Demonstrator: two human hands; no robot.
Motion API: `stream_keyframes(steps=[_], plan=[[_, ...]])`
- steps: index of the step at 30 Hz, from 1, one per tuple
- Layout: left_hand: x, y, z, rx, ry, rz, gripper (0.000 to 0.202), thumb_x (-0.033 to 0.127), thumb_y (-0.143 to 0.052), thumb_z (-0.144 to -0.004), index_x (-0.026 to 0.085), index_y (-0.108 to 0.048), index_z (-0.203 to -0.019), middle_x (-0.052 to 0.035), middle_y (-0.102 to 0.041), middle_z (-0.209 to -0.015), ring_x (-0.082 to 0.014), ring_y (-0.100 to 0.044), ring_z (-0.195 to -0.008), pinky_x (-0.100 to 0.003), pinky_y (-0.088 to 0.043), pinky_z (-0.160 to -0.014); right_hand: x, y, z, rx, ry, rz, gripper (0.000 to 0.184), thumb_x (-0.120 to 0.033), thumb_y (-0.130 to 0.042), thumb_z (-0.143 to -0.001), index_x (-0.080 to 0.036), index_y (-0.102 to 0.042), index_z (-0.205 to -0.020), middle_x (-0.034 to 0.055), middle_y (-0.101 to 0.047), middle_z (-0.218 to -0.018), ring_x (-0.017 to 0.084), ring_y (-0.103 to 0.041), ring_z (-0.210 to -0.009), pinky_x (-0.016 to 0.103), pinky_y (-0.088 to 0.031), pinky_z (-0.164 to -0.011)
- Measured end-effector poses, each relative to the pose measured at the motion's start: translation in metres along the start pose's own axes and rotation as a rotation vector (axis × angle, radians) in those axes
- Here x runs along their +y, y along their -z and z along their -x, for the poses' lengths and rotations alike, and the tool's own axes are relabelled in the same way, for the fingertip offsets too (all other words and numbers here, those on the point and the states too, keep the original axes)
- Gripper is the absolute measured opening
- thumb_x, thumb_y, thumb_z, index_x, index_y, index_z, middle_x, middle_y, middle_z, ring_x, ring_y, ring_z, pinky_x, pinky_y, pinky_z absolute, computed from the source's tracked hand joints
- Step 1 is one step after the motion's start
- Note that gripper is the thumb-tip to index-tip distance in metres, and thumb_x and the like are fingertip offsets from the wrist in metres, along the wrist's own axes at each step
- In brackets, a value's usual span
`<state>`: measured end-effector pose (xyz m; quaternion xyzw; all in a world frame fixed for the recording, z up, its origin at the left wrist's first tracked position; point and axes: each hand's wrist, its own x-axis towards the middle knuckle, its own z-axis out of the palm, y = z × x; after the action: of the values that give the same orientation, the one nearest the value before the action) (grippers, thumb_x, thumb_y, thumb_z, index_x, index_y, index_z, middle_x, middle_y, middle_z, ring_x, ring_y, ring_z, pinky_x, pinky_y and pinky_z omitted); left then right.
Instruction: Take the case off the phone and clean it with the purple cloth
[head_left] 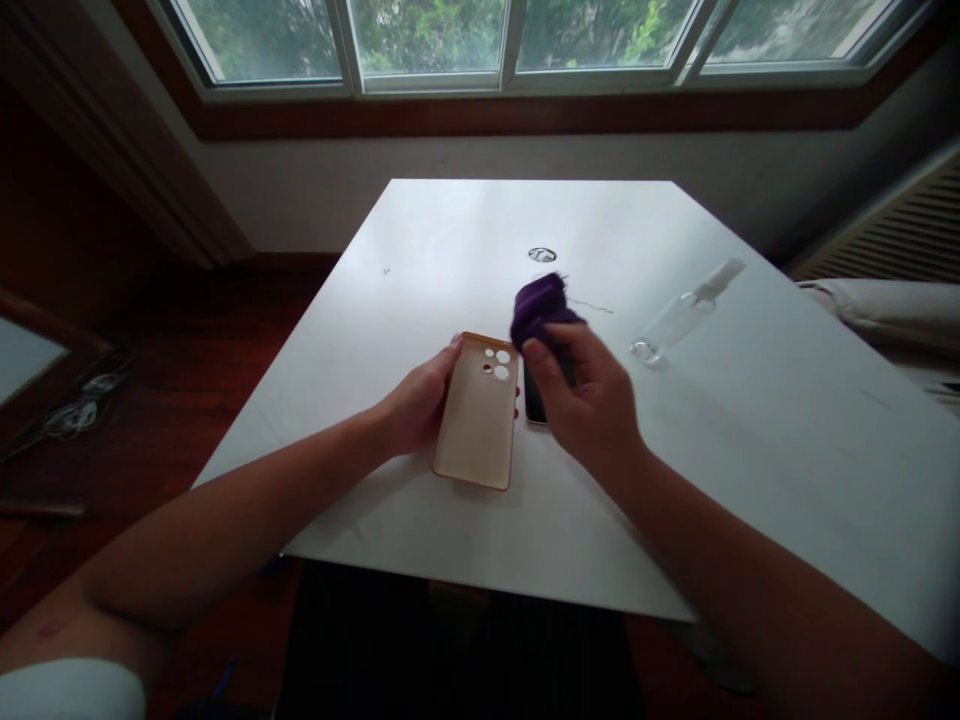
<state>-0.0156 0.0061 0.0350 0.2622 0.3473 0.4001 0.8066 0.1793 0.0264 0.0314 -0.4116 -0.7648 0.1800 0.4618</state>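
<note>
My left hand (417,403) grips a tan phone case (478,413) by its left edge, inner side up, camera holes at the top. My right hand (589,398) is closed on a bunched purple cloth (538,305) just right of the case. A dark phone (534,400) lies on the white table (750,420) under my right hand, mostly hidden by it.
A clear spray bottle (686,310) lies on its side to the right of my hands. A small round dark mark (541,255) sits farther back on the table. Windows run along the far wall. Dark wooden floor lies to the left.
</note>
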Motion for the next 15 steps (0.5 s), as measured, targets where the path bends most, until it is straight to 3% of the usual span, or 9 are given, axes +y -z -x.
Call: stream_keyframes(steps=[2, 5, 10, 15], plan=[[-0.002, -0.001, -0.001, -0.023, -0.023, 0.008, 0.066, 0.068, -0.037, -0.098, 0.015, -0.066, -0.126, -0.0164, -0.074, -0.108, -0.0278, -0.073, -0.09, -0.039, -0.058, -0.084, -0.01, -0.005, 0.001, -0.22, 0.139, 0.024, 0.03, -0.04, -0.057, -0.099, -0.021, -0.065, -0.121, 0.0106, -0.068, -0.123, 0.03, -0.061, -0.124, 0.056, -0.04, -0.116], [-0.002, -0.002, 0.0, -0.053, -0.06, 0.027, 0.07, 0.071, -0.033, -0.097, 0.018, -0.065, -0.13, -0.0152, -0.074, -0.109, -0.0272, -0.072, -0.094, -0.039, -0.057, -0.088, -0.017, -0.008, 0.001, -0.412, 0.329, 0.117, 0.037, -0.036, -0.057, -0.099, -0.018, -0.066, -0.131, 0.013, -0.06, -0.141, 0.03, -0.051, -0.138, 0.058, -0.025, -0.125], [0.002, -0.009, 0.006, -0.067, -0.049, 0.046, 0.077, 0.076, -0.027, -0.095, 0.02, -0.066, -0.13, -0.0138, -0.074, -0.106, -0.0284, -0.072, -0.099, -0.039, -0.057, -0.089, -0.019, -0.003, -0.001, -0.347, 0.34, 0.127, 0.038, -0.034, -0.053, -0.101, -0.018, -0.066, -0.134, 0.0129, -0.056, -0.146, 0.027, -0.05, -0.14, 0.054, -0.029, -0.125], [-0.004, -0.011, 0.005, -0.017, -0.08, 0.013, 0.073, 0.073, -0.028, -0.097, 0.021, -0.066, -0.13, -0.0132, -0.074, -0.111, -0.028, -0.07, -0.106, -0.038, -0.056, -0.093, -0.017, -0.009, 0.002, -0.423, 0.353, 0.213, 0.06, -0.035, -0.048, -0.103, -0.009, -0.038, -0.156, 0.0202, -0.037, -0.159, 0.031, -0.03, -0.153, 0.06, -0.024, -0.125]])
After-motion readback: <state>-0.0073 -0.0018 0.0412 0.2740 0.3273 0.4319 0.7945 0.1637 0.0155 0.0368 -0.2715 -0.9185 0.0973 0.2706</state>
